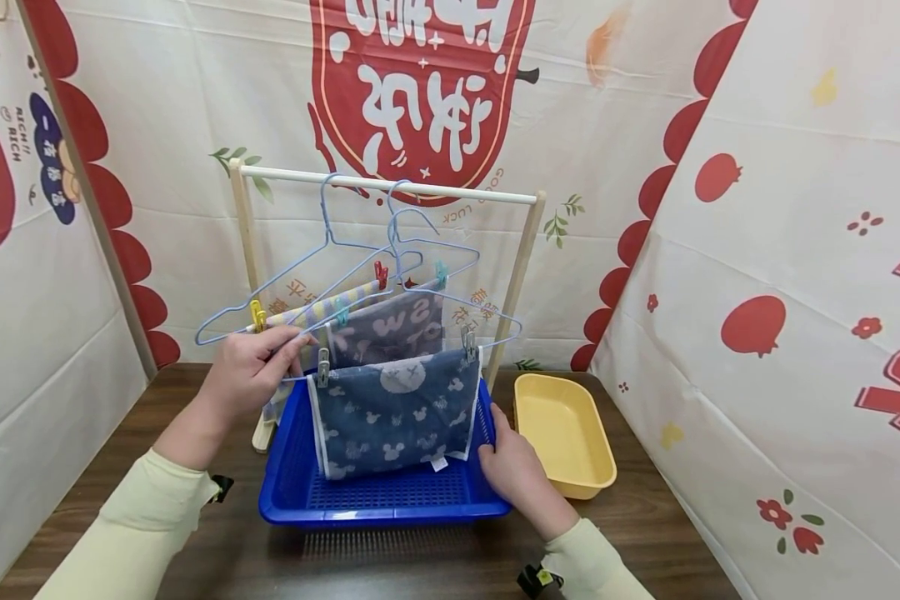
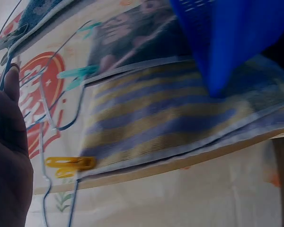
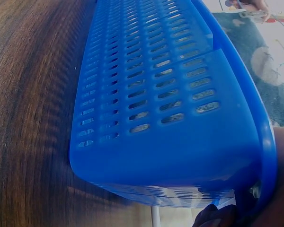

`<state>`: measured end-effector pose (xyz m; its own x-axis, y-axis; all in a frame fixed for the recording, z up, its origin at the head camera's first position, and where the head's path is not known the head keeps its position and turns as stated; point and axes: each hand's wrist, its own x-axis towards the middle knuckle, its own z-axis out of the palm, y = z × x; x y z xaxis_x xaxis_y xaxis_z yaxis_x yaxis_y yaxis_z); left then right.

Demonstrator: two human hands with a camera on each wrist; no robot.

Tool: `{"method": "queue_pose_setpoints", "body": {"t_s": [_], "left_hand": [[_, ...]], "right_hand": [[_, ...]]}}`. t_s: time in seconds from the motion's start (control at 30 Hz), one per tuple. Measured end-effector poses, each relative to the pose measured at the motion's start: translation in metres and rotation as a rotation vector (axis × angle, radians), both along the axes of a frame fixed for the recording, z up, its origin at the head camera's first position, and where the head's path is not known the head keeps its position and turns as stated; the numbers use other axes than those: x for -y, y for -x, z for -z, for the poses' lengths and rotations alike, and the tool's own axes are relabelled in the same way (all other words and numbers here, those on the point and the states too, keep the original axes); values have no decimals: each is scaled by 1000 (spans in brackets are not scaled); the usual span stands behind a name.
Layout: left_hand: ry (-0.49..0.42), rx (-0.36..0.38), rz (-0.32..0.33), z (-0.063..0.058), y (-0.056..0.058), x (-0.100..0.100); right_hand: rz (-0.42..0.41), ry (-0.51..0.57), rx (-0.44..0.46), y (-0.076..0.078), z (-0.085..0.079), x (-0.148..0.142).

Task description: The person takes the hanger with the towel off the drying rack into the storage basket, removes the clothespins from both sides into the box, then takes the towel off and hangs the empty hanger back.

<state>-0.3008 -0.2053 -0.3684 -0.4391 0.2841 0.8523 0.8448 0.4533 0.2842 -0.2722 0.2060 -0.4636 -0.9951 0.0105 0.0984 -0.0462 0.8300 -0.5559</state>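
My left hand (image 1: 258, 367) pinches the lower left side of a light blue wire hanger (image 1: 465, 301). A dark blue towel (image 1: 397, 429) with mouse-head prints hangs from this hanger by two grey clothespins (image 1: 323, 368), its lower part over the blue basket (image 1: 390, 515). My right hand (image 1: 521, 467) grips that basket's right rim; the slotted basket wall (image 3: 170, 161) fills the right wrist view. Behind hang a greyish-purple towel (image 1: 397, 325) with teal clothespins and a yellow-and-purple striped towel (image 2: 156, 113) with a yellow clothespin (image 2: 71, 163), each on a blue hanger.
A drying rack with a white rail (image 1: 450, 190) and wooden posts (image 1: 521, 275) stands behind the basket. To the right sits a yellow basin (image 1: 570, 425) on the brown table (image 1: 217, 542). Printed white cloth (image 1: 615, 167) surrounds the table at the back and sides.
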Motion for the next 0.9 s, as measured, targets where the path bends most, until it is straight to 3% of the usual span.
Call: {"method": "queue_pose_setpoints", "body": {"t_s": [0.43,0.73,0.9], "left_hand": [[-4,15,0,37,1,0],[7,100,17,62,0,0],[2,98,32,72,0,-2]], "right_hand": [[1,9,19,2,2,0],[1,12,14,2,0,1],[2,16,21,1,1,-1]]}}
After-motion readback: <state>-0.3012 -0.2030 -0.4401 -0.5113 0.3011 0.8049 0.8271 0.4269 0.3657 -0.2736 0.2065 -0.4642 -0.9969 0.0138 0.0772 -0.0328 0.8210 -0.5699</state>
